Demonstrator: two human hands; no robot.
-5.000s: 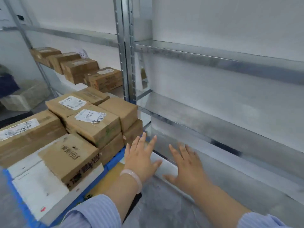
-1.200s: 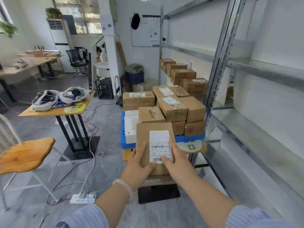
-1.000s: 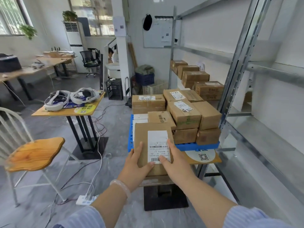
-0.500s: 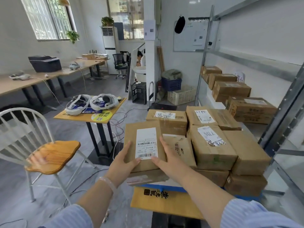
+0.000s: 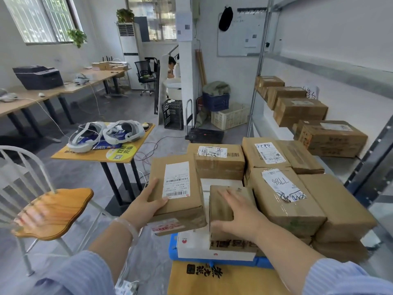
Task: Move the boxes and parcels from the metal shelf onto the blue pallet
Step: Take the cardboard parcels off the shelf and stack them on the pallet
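I hold a brown cardboard box with a white barcode label (image 5: 178, 188) over the left front of the blue pallet (image 5: 173, 250). My left hand (image 5: 148, 202) grips its near left corner, thumb on top. My right hand (image 5: 236, 218) lies on a small brown box (image 5: 223, 211) that sits on a flat white box (image 5: 195, 245) on the pallet; the fingers are spread on its top and the thumb is against its front face. Several taped boxes (image 5: 282, 194) are stacked on the pallet's right side. More brown boxes (image 5: 331, 137) stand on the metal shelf (image 5: 365, 158) at the right.
A small yellow table with two white headsets (image 5: 106, 141) stands left of the pallet, and a wooden-seated chair (image 5: 53, 211) is nearer on the left. Cables run over the floor between them. A yellow board (image 5: 212, 275) lies under the pallet's front edge.
I have turned from the shelf and carried the labelled box to the pallet. My right hand has left that box and now lies on the small brown box; my left hand alone holds the labelled box.
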